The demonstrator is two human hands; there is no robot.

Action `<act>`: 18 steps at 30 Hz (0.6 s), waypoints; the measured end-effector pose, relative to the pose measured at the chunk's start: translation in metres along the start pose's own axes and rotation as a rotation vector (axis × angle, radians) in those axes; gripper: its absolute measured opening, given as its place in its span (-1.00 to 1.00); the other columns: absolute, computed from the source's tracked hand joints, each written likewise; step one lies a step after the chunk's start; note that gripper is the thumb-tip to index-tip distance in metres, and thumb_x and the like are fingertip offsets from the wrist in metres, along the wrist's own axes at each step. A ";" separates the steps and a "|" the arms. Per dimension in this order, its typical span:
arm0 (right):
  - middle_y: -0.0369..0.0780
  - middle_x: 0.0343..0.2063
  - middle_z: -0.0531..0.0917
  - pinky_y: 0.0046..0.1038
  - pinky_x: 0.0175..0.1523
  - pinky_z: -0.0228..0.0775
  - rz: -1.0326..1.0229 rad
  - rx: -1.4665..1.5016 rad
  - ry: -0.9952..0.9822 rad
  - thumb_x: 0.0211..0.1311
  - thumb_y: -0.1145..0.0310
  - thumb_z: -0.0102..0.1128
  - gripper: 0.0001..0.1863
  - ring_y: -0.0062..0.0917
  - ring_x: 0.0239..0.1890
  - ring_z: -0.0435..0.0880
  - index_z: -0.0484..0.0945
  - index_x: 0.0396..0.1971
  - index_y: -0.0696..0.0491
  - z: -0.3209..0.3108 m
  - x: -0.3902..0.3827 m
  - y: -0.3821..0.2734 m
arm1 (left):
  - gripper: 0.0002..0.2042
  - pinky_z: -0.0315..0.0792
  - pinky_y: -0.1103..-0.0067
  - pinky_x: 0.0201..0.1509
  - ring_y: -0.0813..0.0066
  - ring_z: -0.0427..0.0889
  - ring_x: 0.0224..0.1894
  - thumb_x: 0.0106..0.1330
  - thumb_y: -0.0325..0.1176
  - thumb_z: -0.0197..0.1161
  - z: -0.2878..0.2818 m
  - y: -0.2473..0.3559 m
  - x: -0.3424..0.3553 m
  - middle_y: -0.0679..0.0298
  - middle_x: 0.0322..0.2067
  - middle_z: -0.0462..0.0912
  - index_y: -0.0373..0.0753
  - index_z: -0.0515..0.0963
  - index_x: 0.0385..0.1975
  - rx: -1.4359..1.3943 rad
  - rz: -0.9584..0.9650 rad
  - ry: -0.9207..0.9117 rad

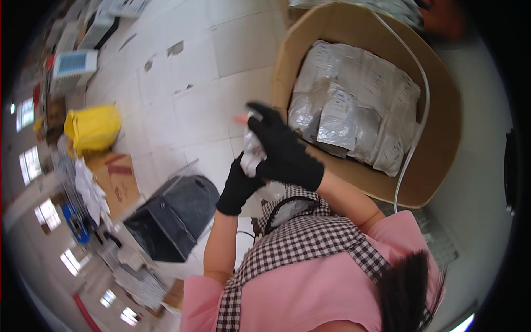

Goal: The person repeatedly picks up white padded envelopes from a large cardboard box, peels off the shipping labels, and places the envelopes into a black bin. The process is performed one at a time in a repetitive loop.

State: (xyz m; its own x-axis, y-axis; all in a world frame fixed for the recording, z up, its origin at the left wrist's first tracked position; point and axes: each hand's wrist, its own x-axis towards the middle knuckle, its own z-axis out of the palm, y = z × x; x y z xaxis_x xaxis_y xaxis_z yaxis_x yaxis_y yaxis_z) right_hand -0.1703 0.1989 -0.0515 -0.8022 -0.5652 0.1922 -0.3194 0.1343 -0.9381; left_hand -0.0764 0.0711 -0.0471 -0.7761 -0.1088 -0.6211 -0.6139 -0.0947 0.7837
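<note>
Both my hands wear black gloves and meet in front of my checked apron. Between them is a small, crumpled, whitish translucent plastic piece [253, 154]; its exact kind is unclear. My left hand [238, 188] closes on its lower side. From the right, my right hand [287, 152] curls around the same piece, thumb below and fingers above, with a bare fingertip showing past the glove. Right of my hands stands a large open cardboard box [442, 138] holding several flat, clear-wrapped packages [338, 119] in layers.
A white cord [425, 94] runs across the box's right side. Left of me lies a black bin [171, 218] on the tiled floor [193, 122]. Farther left are a brown carton [116, 182], a yellow sack [94, 128] and a white appliance [73, 69].
</note>
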 end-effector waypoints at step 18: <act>-0.34 -0.54 0.54 -0.63 -0.37 0.32 0.623 0.567 -1.007 -0.14 0.40 0.18 -0.73 -0.70 -0.49 0.46 0.50 -0.36 0.17 0.251 -0.020 -0.051 | -0.57 0.40 0.43 -0.23 0.24 0.51 -0.32 0.26 -0.13 0.09 -0.260 -0.168 -0.180 0.08 -0.28 0.49 -0.40 0.30 -0.10 0.129 0.348 1.284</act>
State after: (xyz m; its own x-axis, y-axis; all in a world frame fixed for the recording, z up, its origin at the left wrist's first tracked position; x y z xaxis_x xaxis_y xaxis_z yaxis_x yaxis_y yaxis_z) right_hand -0.0114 -0.0014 -0.0794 0.0673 -0.9221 -0.3811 0.4185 0.3729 -0.8282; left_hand 0.2043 -0.1502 -0.0690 -0.2528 -0.9624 0.0995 -0.4774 0.2136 0.8524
